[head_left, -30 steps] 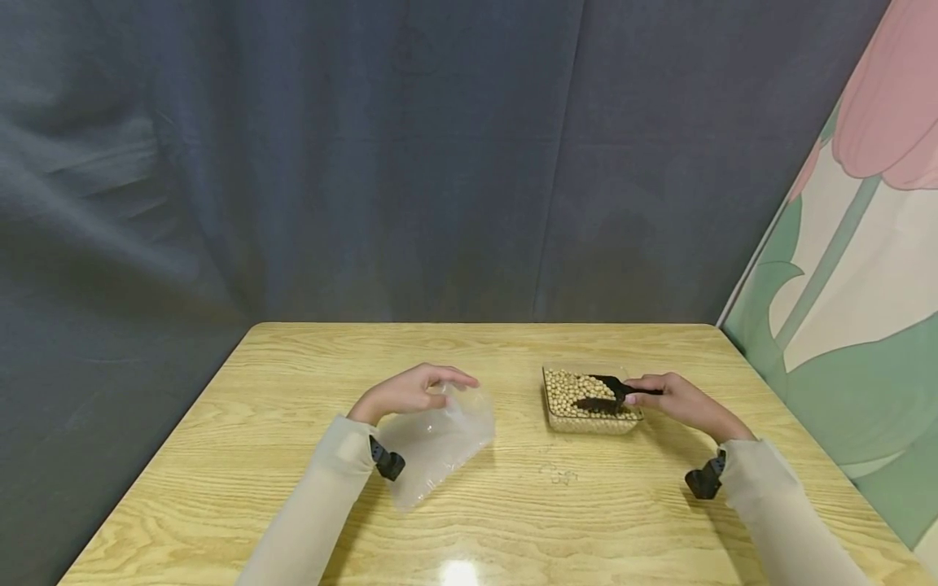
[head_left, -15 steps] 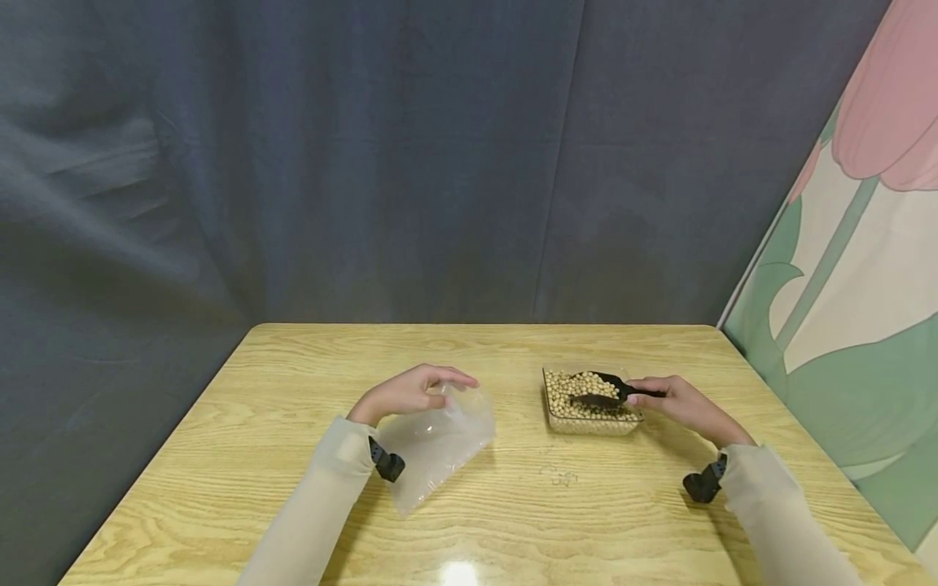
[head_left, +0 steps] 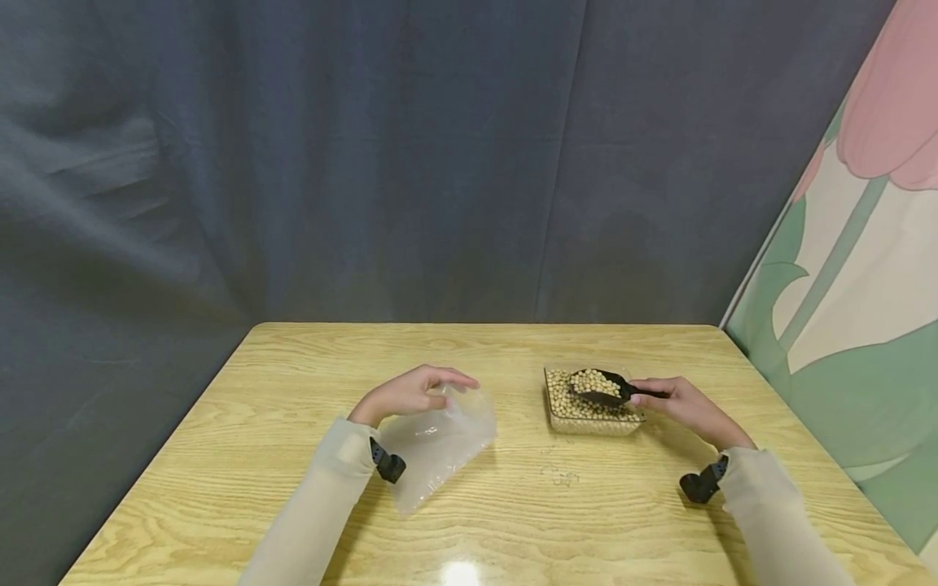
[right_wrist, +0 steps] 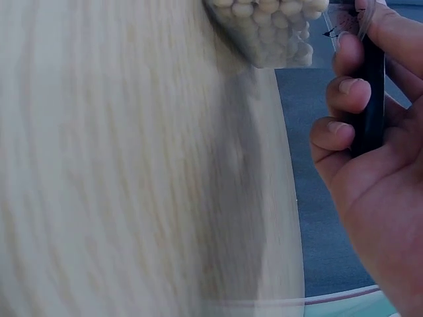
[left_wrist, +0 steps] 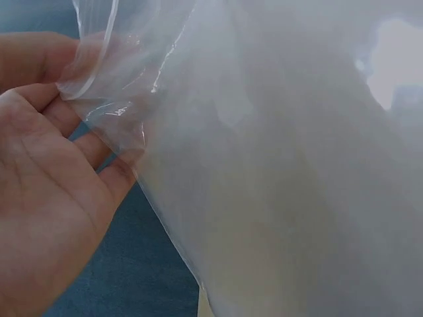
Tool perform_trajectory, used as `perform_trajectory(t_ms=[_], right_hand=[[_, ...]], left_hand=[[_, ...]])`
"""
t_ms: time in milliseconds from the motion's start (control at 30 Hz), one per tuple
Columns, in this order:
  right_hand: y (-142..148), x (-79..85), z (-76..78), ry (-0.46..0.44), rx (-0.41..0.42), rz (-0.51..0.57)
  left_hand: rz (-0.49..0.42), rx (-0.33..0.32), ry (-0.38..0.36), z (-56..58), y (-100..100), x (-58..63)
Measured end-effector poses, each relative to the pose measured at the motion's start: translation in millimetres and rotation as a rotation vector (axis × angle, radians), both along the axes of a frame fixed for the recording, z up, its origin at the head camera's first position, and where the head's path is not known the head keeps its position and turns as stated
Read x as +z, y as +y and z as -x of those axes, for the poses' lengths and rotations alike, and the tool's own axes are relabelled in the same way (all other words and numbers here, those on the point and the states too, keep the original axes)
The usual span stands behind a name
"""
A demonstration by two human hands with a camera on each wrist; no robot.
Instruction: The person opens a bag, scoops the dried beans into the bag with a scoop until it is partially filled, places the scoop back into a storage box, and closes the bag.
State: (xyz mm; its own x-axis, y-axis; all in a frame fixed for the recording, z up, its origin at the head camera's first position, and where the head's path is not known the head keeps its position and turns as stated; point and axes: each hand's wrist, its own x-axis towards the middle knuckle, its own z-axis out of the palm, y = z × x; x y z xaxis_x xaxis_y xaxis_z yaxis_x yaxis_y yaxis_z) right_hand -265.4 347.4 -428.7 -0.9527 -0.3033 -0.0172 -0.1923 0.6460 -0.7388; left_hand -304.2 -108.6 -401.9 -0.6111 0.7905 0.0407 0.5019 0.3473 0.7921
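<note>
My left hand (head_left: 403,393) holds a clear plastic bag (head_left: 440,456) by its upper edge, thumb and fingers at the mouth. In the left wrist view the bag (left_wrist: 251,185) hangs from the fingers and fills most of the picture, with a zip-like strip near the top. My right hand (head_left: 685,409) grips the handle of a black scoop (head_left: 604,398), its fingers curled round the dark handle (right_wrist: 371,105) in the right wrist view. Pale round beans (head_left: 595,382) are heaped in the scoop, which sits over a clear plastic box (head_left: 593,426) full of the same beans.
The wooden table (head_left: 293,456) carries the box at right of centre. Faint dark marks (head_left: 559,474) lie on its surface in front of the box. A dark curtain (head_left: 410,163) stands behind, and a flower-patterned panel (head_left: 865,309) rises along the right side.
The scoop has come up out of the beans and levelled, now carrying a visible heap. My left hand and the bag have stayed nearly still.
</note>
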Motion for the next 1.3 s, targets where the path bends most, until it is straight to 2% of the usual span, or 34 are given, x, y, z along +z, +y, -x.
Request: perform_trajectory(t_ms=[133, 333, 667, 1067, 1300], right_hand=[[1, -0.4, 0.7, 0.001, -0.003, 0.005], [4, 2.3, 3.1, -0.012, 0.011, 0.005], [9, 15.0, 3.0, -0.004, -0.015, -0.047], [-3, 26.5, 2.3, 0.011, 0.007, -0.060], [-14, 27.6, 6.0, 0.018, 0.030, -0.047]], left_hand=[[0.008, 0.009, -0.012, 0.1, 0, -0.2], [0.008, 0.003, 0.008, 1.1, 0, 1.9], [-0.011, -0.002, -0.012, 0.8, 0, 2.4], [-0.010, -0.016, 0.023, -0.6, 2, 4.4], [0.041, 0.061, 0.059, -3.2, 3, 6.2]])
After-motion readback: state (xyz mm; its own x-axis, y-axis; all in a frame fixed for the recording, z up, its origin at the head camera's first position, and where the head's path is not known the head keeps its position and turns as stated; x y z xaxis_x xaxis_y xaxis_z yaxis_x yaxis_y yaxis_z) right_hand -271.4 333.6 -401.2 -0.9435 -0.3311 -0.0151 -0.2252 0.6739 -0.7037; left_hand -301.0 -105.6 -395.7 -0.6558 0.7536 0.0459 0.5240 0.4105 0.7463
